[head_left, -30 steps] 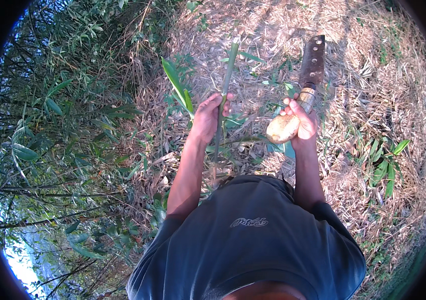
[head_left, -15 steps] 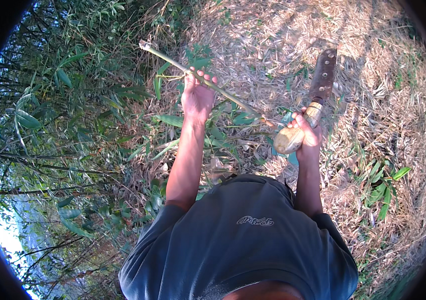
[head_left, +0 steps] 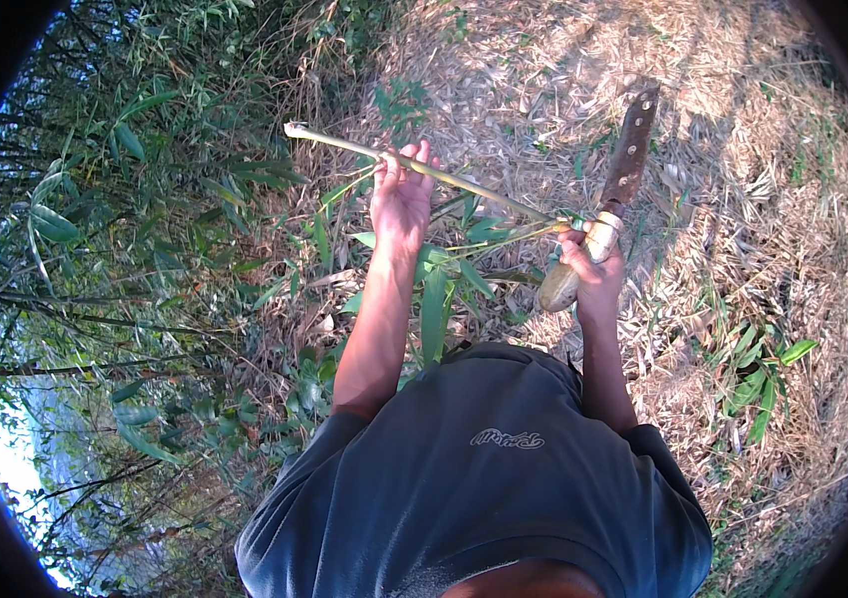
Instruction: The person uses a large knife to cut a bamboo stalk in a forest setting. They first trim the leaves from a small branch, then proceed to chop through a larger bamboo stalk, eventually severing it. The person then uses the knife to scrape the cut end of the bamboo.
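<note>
A thin green bamboo branch (head_left: 474,186) slants across in front of me, from a pale cut end at the upper left down to my right hand. My left hand (head_left: 401,204), palm up, holds it across the fingers, with the fingertips showing beyond it. Slim side twigs and long green leaves (head_left: 434,309) hang below the branch. My right hand (head_left: 595,279) is closed around the wooden handle (head_left: 559,287) of a machete. Its dark, rusty blade (head_left: 631,149) has several holes and points up and away. The branch's lower end meets the right hand's fingers; whether they pinch it, I cannot tell.
Dense bamboo and leafy stems (head_left: 145,199) fill the left side. Dry straw-like litter (head_left: 753,179) covers the ground ahead and to the right. A small green plant (head_left: 758,374) grows at the right. Low leaves (head_left: 404,105) stand beyond my left hand.
The branch has tilted flatter, its far-left end lower, and its leafy twigs now show below it. My left hand has shifted slightly right; the machete has moved slightly left.
</note>
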### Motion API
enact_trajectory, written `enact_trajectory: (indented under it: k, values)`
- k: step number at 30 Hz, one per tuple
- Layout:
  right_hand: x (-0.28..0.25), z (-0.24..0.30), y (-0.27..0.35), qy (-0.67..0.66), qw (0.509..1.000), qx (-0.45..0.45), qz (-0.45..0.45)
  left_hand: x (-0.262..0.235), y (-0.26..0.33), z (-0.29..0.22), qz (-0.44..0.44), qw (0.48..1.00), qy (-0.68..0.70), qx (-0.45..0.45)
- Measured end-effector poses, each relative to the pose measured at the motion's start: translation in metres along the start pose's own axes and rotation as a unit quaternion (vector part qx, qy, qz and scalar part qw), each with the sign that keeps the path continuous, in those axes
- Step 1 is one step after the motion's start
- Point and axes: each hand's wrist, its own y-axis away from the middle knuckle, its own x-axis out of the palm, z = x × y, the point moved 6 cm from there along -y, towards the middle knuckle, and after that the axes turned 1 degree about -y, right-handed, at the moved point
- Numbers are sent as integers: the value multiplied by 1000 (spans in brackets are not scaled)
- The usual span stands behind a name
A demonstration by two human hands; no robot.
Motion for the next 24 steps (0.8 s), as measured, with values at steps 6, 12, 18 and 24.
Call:
enact_trajectory:
  k: [6, 12, 18, 24]
  values:
    - [4, 1, 4, 8, 999, -36, 5, 1, 13, 1, -27, 999, -13, -16]
    - [5, -5, 8, 50, 997, -46, 20, 10, 20, 0, 24, 998, -57, -2]
    - [0, -14, 11, 94, 995, -38, -6, 8, 22, -9, 2, 999, -50, 14]
    - [-4, -9, 16, 122, 989, -81, -6, 8, 41, -8, 16, 998, -51, 17]
